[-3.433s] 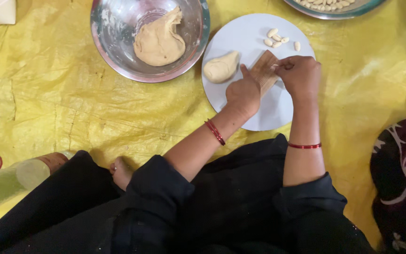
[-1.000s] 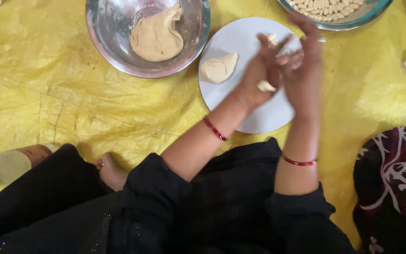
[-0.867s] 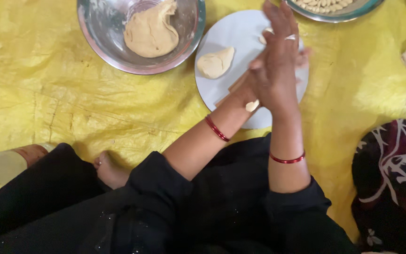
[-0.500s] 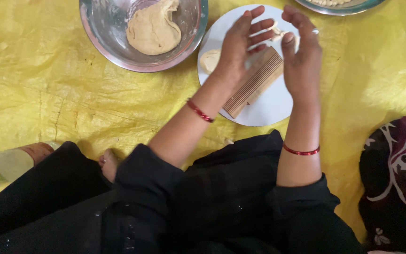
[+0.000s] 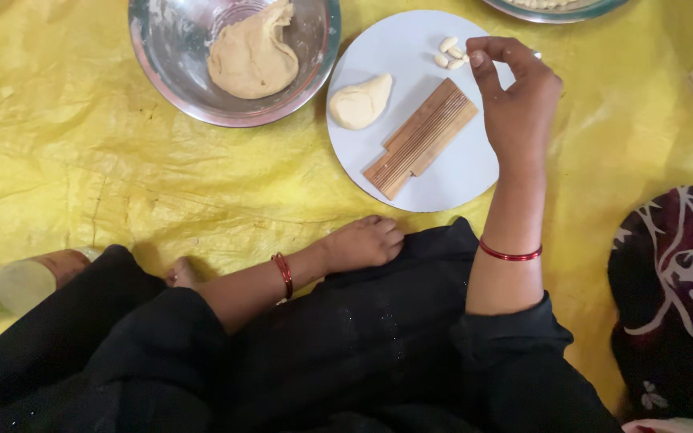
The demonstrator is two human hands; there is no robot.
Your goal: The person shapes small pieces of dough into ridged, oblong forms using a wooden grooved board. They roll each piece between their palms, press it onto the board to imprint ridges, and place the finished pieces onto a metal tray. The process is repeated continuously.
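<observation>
The right hand (image 5: 515, 100) hovers over the round white plate's (image 5: 451, 172) far edge, thumb and fingertips pinched together beside the small shaped dough pieces (image 5: 449, 52); whether one is gripped cannot be told; the left hand (image 5: 362, 242) rests loosely curled on black cloth just below the plate; on the plate lie a ridged wooden board (image 5: 420, 138) and a pale dough lump (image 5: 360, 101); left of the plate, a steel bowl (image 5: 162, 68) holds tan dough (image 5: 252, 56).

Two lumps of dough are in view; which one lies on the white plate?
The smaller pale dough lump, beside the ridged wooden board on the white round plate. The larger lump sits in the steel bowl.
</observation>
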